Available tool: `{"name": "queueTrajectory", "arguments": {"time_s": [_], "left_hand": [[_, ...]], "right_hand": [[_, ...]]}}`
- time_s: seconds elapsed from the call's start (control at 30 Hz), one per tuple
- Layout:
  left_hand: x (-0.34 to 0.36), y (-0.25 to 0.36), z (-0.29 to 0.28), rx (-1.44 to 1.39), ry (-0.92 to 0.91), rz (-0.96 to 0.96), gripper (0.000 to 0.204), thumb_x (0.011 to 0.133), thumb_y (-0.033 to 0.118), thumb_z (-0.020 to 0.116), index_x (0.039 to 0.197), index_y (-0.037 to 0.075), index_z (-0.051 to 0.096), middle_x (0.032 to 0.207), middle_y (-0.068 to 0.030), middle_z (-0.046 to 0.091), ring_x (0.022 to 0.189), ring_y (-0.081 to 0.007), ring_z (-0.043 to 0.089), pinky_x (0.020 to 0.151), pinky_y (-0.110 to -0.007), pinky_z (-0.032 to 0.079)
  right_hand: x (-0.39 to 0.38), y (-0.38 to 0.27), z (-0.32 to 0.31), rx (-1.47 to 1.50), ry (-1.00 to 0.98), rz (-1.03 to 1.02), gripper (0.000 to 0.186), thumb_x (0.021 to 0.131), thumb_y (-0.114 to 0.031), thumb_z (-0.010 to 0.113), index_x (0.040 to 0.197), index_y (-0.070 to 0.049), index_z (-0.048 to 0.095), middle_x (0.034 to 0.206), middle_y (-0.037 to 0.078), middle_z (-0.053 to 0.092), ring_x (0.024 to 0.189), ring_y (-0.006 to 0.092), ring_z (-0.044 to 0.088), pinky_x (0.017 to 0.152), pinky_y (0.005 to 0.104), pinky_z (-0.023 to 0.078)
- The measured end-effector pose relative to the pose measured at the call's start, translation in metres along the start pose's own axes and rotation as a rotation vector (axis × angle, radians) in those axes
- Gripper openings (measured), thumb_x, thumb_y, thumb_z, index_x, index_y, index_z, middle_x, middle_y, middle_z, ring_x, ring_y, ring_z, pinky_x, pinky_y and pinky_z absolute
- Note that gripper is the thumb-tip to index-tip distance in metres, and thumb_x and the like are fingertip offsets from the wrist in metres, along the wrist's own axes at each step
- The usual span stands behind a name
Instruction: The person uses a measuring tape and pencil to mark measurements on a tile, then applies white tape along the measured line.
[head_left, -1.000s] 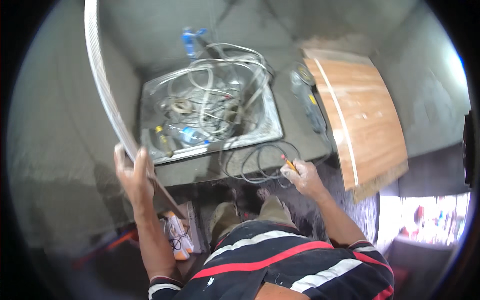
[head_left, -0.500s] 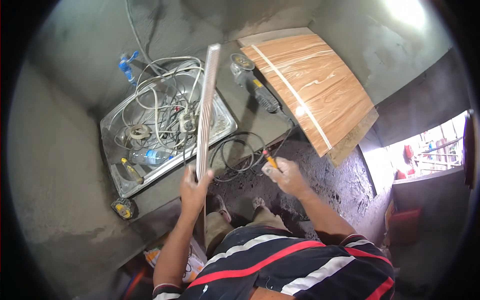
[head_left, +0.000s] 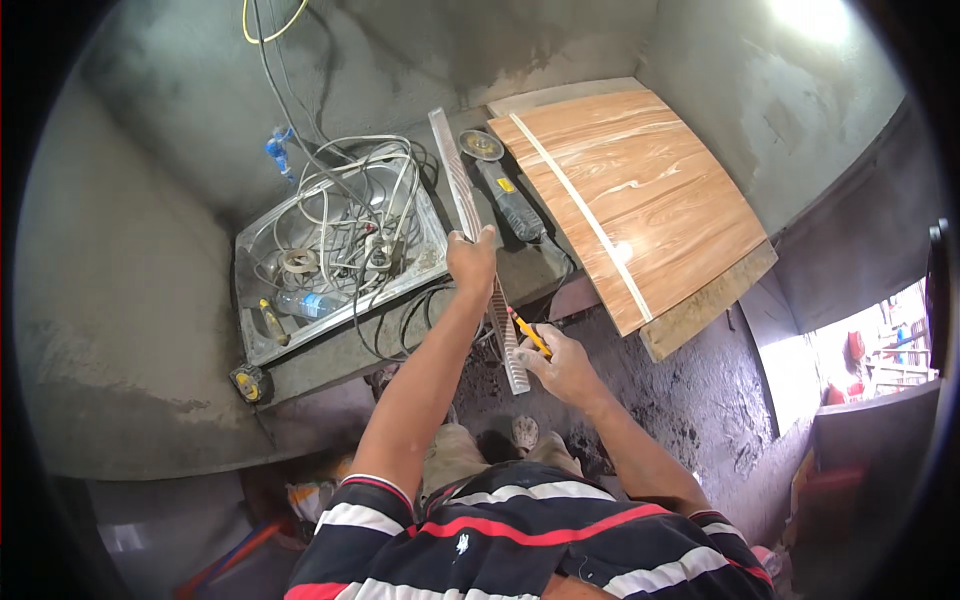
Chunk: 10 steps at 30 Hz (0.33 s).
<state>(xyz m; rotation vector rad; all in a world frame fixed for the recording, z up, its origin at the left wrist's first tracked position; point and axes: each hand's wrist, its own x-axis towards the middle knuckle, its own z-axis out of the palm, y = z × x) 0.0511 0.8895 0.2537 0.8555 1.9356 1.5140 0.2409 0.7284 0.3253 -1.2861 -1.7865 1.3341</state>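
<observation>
My left hand [head_left: 474, 262] is closed round the middle of a long, narrow, shiny strip [head_left: 456, 180] with a striped face, which slants from the grinder's side down toward me. In my right hand [head_left: 562, 368] is a yellow pencil [head_left: 532, 335], its reddish end pointing up and away. The right fingertips are close to the strip's near end; whether they touch it, I cannot tell. Beyond the hands an angle grinder [head_left: 512, 203] lies on the grey ledge, beside a glossy wood-grain panel [head_left: 650, 200] with a pale band across it.
At left a metal sink [head_left: 345, 313] holds tangled cables, a roll of tape [head_left: 298, 261], a plastic bottle [head_left: 308, 304] and a yellow-handled tool [head_left: 272, 322]. A yellow-black tape measure [head_left: 248, 383] sits at its near corner. A blue tap [head_left: 279, 150] juts from the wall.
The strip has moved right and away from me, now gripped nearer its middle, with its lower end by my right hand. My right hand, still holding the pencil, has shifted slightly toward me.
</observation>
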Motion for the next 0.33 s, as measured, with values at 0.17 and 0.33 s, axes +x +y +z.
{"name": "queueTrajectory", "arguments": {"time_s": [0.17,0.33], "left_hand": [[0.006,0.003,0.032,0.031,0.007,-0.087,0.052,0.086,0.026,0.081,0.111,-0.014,0.060,0.107,-0.0327,0.071,0.102,-0.0469,0.069,0.093,-0.050,0.052],[0.031,-0.013,0.042,0.217,-0.013,-0.089,0.063,0.085,0.027,0.081,0.124,-0.016,0.057,0.118,-0.0375,0.068,0.113,-0.0483,0.068,0.103,-0.049,0.050]], "right_hand": [[0.023,0.037,-0.001,-0.148,0.124,-0.025,0.038,0.097,-0.028,0.069,0.124,-0.002,0.064,0.098,0.021,0.074,0.092,0.0425,0.071,0.081,0.0448,0.055],[0.049,0.044,-0.006,0.033,0.047,0.170,0.035,0.096,-0.026,0.070,0.122,-0.003,0.065,0.096,0.018,0.077,0.091,0.0312,0.076,0.080,0.0427,0.056]]}}
